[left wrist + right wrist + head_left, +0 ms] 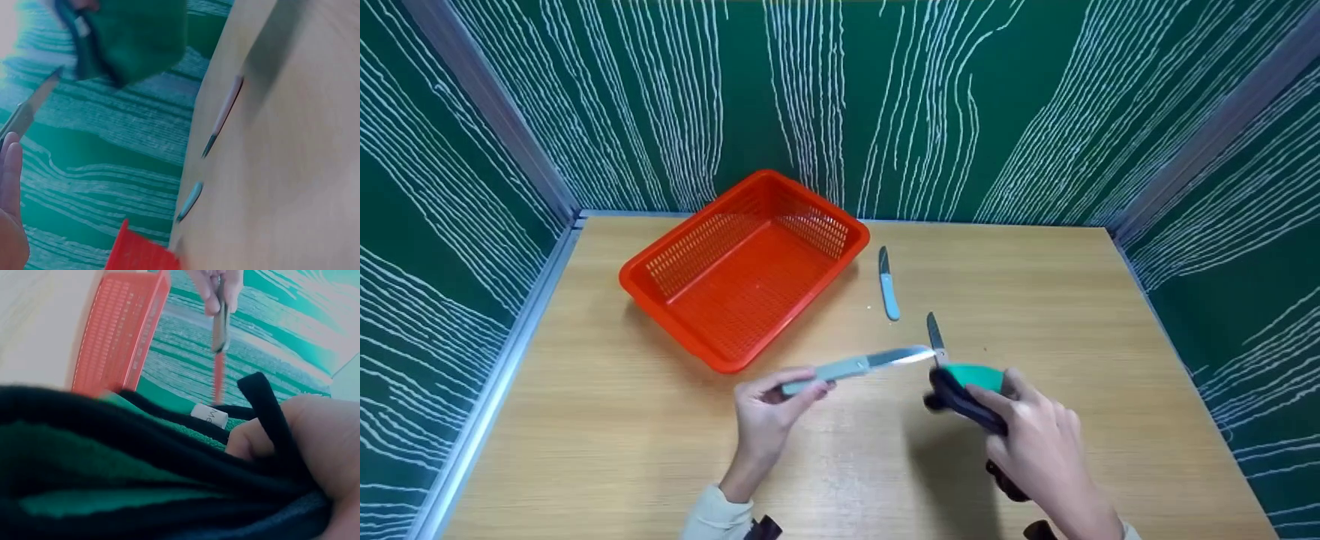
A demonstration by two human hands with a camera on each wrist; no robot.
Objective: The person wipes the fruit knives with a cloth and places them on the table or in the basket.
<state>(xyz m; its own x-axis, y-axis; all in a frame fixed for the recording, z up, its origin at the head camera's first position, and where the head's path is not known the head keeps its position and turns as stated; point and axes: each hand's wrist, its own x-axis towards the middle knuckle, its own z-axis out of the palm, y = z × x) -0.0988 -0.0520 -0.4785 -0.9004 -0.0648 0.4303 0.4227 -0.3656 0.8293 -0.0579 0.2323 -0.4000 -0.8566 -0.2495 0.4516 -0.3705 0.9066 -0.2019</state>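
Note:
My left hand (765,420) pinches a knife (844,368) by its pale grey-green handle, blade pointing right above the table. In my right hand (1041,439) is a green cloth (976,376) with black edging, folded over; the right wrist view shows its white label (209,415) and black loop (262,405). The held knife's tip overlaps a second knife (935,330) lying on the table, whose lower part is hidden by the cloth in the head view. Farther back lies a third knife (889,289) with a light blue handle.
An orange-red plastic basket (810,319) with perforated sides stands at the back left of the wooden table (607,465). Green panels (877,112) with white wavy lines enclose the table at the back and sides.

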